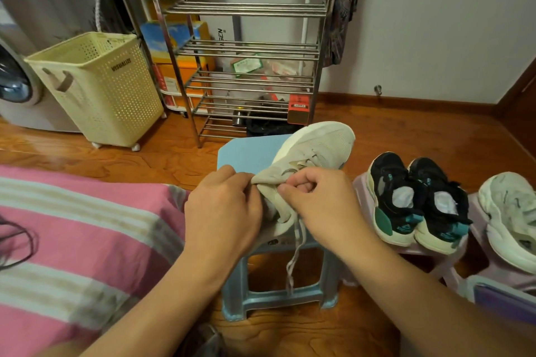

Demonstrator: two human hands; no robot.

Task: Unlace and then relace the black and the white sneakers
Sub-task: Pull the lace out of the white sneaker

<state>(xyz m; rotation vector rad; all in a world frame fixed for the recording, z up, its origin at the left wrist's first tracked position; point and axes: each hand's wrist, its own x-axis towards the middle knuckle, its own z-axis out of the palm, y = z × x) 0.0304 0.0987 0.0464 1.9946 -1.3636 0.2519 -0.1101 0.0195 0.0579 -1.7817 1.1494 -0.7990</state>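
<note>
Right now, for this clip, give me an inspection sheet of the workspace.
Surface: blue stool on wooden floor.
Job's things: beige sneaker on the blue stool, lace hanging down; black sneakers side by side on a pink stool; white sneaker at far right.
Clutter: striped bedding on the left.
Grippers: left hand holds the beige sneaker's collar; right hand pinches near the eyelets.
Cables: dark cord on the bedding.
Surroundings: metal rack, laundry basket, washing machine.
</note>
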